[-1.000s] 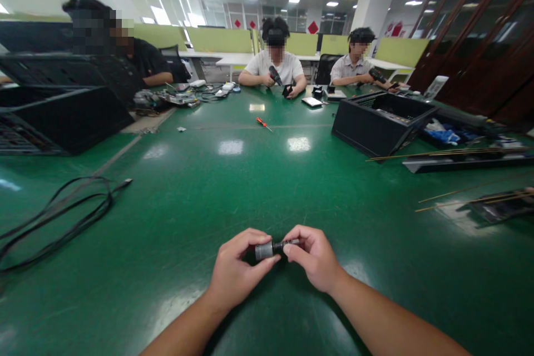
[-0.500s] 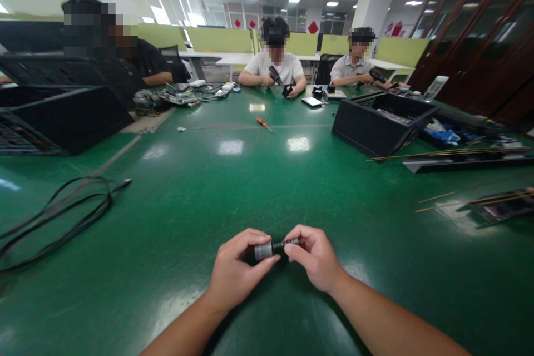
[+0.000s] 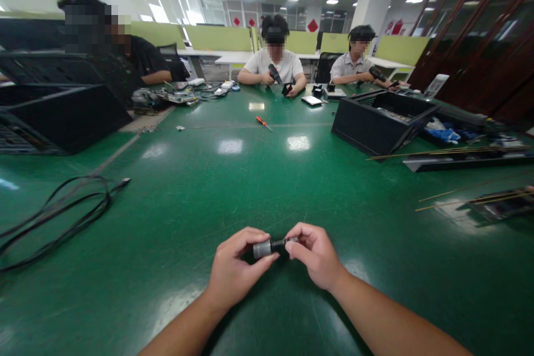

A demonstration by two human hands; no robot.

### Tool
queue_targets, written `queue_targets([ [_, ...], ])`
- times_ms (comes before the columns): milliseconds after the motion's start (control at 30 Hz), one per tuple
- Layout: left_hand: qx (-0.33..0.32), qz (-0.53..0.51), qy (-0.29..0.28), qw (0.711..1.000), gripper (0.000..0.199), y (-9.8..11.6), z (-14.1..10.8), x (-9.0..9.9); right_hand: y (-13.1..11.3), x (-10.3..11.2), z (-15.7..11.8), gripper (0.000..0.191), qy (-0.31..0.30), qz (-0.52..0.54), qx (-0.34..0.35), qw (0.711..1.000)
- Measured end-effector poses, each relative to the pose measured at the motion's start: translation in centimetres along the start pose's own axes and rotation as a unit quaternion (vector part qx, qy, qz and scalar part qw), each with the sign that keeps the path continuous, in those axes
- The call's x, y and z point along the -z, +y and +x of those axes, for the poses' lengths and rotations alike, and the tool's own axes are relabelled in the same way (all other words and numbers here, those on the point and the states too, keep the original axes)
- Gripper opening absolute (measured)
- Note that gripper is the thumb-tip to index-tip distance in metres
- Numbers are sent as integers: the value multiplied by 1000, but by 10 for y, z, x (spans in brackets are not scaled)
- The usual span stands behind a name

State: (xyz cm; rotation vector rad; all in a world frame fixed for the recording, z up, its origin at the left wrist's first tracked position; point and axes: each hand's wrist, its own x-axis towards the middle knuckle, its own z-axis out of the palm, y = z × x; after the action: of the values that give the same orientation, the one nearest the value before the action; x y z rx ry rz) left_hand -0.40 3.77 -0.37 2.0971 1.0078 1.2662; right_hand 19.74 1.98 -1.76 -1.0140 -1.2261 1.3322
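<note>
Close to me, above the green table (image 3: pixel 250 189), both hands share a small cylindrical metal part (image 3: pixel 262 248). Its wide grey end lies in my left hand (image 3: pixel 233 264), with the thumb below and the fingers above. A narrower dark shaft sticks out to the right from that end. My right hand (image 3: pixel 316 256) pinches the shaft's tip between thumb and fingertips. The exact kind of the part cannot be made out. It is held roughly level, and my fingers hide some of it.
An orange-handled screwdriver (image 3: pixel 261 121) lies further up the table. A black cable (image 3: pixel 89 200) is coiled at left. Black computer cases stand left (image 3: pixel 70 122) and right (image 3: pixel 371 125), thin rods (image 3: pixel 459 199) at right. Three people sit opposite; two hold power drills.
My hands and the part stay in almost the same place, with only a very slight shift. The view has moved a little.
</note>
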Motion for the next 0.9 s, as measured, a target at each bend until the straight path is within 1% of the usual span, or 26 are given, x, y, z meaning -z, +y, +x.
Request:
queue_targets([
  [900,2,6,9,1000,24,-2,0,1,-3,-2,1,13,12,9,4,1000],
])
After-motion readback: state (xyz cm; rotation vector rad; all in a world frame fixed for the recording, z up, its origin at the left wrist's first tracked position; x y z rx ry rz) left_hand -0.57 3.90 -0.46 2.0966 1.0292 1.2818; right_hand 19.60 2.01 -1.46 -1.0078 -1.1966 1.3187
